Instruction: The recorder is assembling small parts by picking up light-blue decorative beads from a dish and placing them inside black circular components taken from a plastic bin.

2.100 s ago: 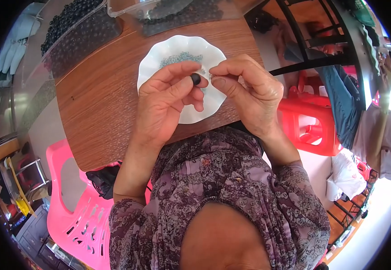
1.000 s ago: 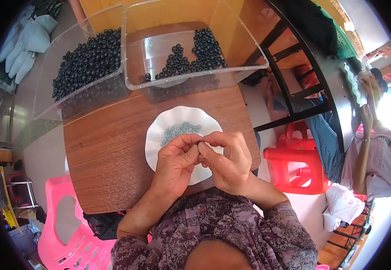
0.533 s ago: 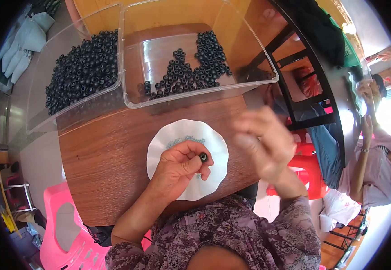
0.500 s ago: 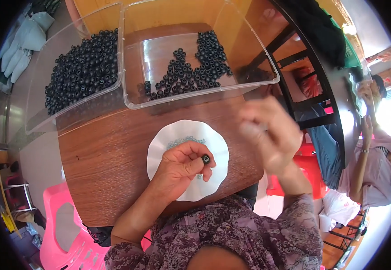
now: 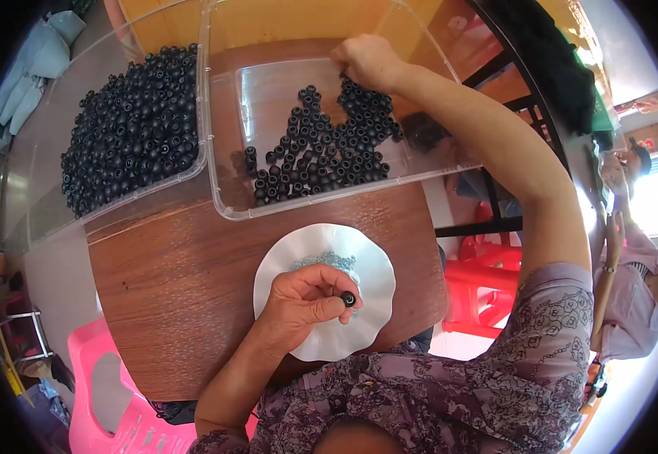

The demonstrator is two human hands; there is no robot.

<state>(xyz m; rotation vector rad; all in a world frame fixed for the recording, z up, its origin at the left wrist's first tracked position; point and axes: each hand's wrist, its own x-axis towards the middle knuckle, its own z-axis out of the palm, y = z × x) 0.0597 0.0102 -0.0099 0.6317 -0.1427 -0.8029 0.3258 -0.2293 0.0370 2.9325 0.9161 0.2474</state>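
My left hand [image 5: 302,306] is over a white wavy-edged plate [image 5: 272,261], pinching a small black ring-shaped piece [image 5: 349,299] between thumb and fingertips, its hollow end facing up. Tiny pale bluish-clear bits [image 5: 329,261] lie on the plate, partly covered by that hand. My right arm stretches over the right clear plastic tub [image 5: 306,208]. At the far end of its loose black pieces [image 5: 321,166], my right hand [image 5: 371,62] has its fingers curled down onto them. What those fingertips grip is hidden.
To the left, another clear tub [image 5: 206,98] holds a heap of similar black pieces [image 5: 136,129]. Both tubs stand beyond the plate at the wooden table [image 5: 170,295]. A pink chair [image 5: 90,378] and a red stool [image 5: 488,280] flank it. Another person [image 5: 632,303] sits at far right.
My right hand has swung from beside the plate, up and left, to the black pieces in the right tub. My left hand keeps its black piece over the plate. The view has shifted slightly.
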